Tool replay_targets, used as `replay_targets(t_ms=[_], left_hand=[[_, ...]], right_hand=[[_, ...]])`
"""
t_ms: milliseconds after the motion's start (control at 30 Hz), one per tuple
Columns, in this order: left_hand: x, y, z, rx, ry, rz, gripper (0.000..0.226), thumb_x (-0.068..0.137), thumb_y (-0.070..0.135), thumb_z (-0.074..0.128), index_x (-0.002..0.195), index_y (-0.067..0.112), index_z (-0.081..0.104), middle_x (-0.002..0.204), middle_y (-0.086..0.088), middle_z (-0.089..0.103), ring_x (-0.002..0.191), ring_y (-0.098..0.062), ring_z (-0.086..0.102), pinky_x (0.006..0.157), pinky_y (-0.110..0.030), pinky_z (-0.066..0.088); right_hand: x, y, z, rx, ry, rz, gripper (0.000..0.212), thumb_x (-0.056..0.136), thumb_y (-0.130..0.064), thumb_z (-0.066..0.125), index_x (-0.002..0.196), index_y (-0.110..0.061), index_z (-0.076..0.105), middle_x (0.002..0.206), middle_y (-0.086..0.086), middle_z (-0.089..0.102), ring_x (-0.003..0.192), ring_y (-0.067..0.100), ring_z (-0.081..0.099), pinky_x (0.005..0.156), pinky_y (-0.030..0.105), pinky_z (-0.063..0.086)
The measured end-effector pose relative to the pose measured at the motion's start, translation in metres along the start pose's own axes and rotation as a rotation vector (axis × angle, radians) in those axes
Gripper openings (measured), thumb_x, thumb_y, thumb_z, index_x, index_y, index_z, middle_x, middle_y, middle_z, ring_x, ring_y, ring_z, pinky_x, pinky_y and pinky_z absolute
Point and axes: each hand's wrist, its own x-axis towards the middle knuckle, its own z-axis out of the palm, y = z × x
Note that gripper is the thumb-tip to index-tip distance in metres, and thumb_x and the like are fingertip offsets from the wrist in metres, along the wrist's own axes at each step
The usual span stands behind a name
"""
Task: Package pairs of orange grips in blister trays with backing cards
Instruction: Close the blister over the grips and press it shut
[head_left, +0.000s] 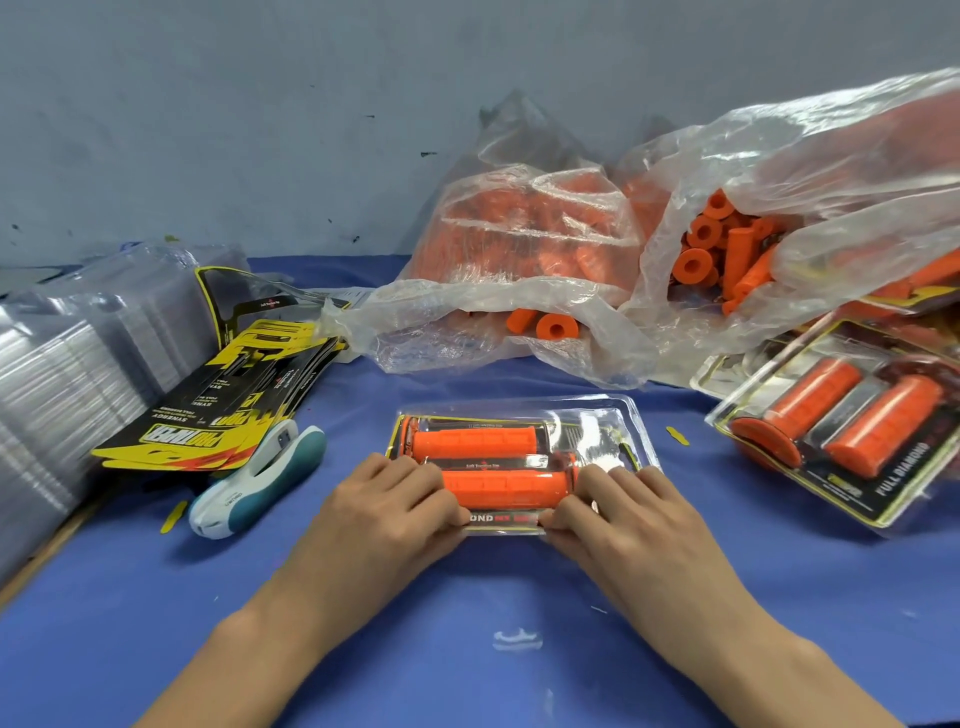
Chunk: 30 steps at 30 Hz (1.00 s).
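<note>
the person is working at a blue bench (467, 649). a clear blister tray (597, 421) is lying in the middle of it, just in front of the person, with two orange grips (475, 441) side by side inside and a backing card (506, 518) showing at the near edge. the left hand (395, 499) is pressing down on the left end of the tray, with its fingers bent over the near edge. the right hand (628, 506) is doing the same on the right end, and its fingertips are pinching the near edge by the card.

it looks like the closing step: the grips and card are in, and the person is squeezing the tray shut. next, the edge probably needs a firm push all along so it snaps closed, and maybe a staple from the stapler (260, 478) lying just to the left.

a finished pack (841, 415) is lying to the right. bags of loose grips (727, 249) are sitting behind, with spare cards (208, 410) and empty trays (67, 374) on the left.
</note>
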Motion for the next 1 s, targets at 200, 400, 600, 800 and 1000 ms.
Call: replay_targets(t_ms=[200, 400, 600, 800, 1000], left_hand=[[-0.01, -0.009, -0.004, -0.016, -0.012, -0.03, 0.039, 0.095, 0.047, 0.061, 0.069, 0.019, 0.052, 0.072, 0.005, 0.05, 0.066, -0.02, 0.049, 0.059, -0.032, 0.042], [-0.01, -0.012, -0.007, -0.038, -0.073, -0.064, 0.048, 0.091, 0.059, 0.059, 0.067, 0.02, 0.044, 0.068, 0.007, 0.046, 0.065, -0.016, 0.044, 0.062, -0.028, 0.035], [-0.01, -0.025, -0.007, -0.377, 0.086, -0.726, 0.03, 0.104, 0.041, 0.04, 0.082, 0.024, 0.052, 0.081, 0.012, 0.054, 0.077, -0.008, 0.05, 0.069, -0.026, 0.038], [-0.003, -0.046, 0.008, -0.835, -0.188, -1.209, 0.028, 0.101, 0.032, 0.051, 0.089, 0.015, 0.069, 0.075, -0.011, 0.073, 0.052, -0.019, 0.065, 0.057, -0.038, 0.054], [0.004, -0.05, 0.004, -0.901, -0.293, -1.269, 0.03, 0.096, 0.036, 0.059, 0.081, 0.011, 0.068, 0.067, -0.005, 0.073, 0.051, -0.019, 0.066, 0.052, -0.032, 0.055]], right_hand=[[0.002, -0.006, 0.0, -0.018, 0.008, -0.012, 0.024, 0.098, -0.028, 0.052, 0.075, -0.021, 0.057, 0.074, -0.002, 0.048, 0.062, 0.022, 0.046, 0.058, 0.034, 0.042], [-0.001, -0.007, 0.003, -0.01, -0.072, -0.025, 0.013, 0.089, -0.017, 0.066, 0.083, -0.024, 0.058, 0.08, -0.003, 0.047, 0.066, 0.022, 0.044, 0.062, 0.034, 0.038], [-0.003, -0.003, 0.007, 0.032, -0.077, -0.039, 0.013, 0.088, -0.019, 0.07, 0.084, -0.025, 0.059, 0.082, -0.004, 0.049, 0.067, 0.021, 0.045, 0.065, 0.033, 0.037], [-0.002, 0.002, 0.009, 0.054, -0.058, -0.071, 0.011, 0.093, -0.021, 0.063, 0.084, -0.025, 0.057, 0.083, -0.004, 0.045, 0.068, 0.021, 0.043, 0.067, 0.033, 0.039], [-0.001, 0.007, 0.005, 0.046, -0.064, -0.083, 0.01, 0.095, -0.023, 0.059, 0.085, -0.025, 0.058, 0.083, -0.004, 0.047, 0.068, 0.022, 0.045, 0.067, 0.034, 0.041]])
